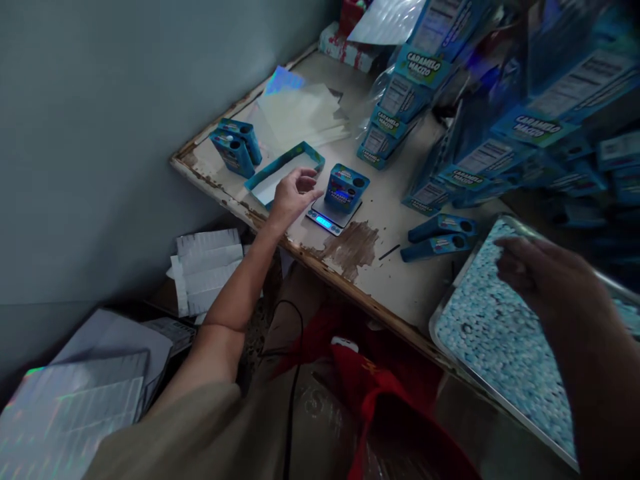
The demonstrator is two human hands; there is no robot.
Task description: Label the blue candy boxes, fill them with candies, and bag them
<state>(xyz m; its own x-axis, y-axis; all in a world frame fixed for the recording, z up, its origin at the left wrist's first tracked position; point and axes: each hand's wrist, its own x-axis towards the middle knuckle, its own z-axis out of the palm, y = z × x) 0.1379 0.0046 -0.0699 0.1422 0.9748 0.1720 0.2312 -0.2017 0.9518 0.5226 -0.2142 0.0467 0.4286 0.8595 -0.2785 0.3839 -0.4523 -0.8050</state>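
Note:
A small blue candy box (345,190) printed "Caramelo Macizo" stands upright on a digital scale (336,225) with a lit display. Just left of the box is my left hand (296,195), its fingers curved and apart with nothing between them. Behind that hand lies a shallow blue open carton (306,155) with a white inside. My right hand (543,270) is over a metal tray (440,319) full of small pale-blue candies (500,327). Its fingers are pinched together, and whatever they may hold is hidden.
Two blue boxes (235,148) stand at the table's left end; two more (440,237) lie beside the tray. Stacked "Caramelo Macizo" cartons (390,123) rise at the back and right. Cream paper sheets (305,117) lie near the wall. Flattened cardboard (210,267) is below the table edge.

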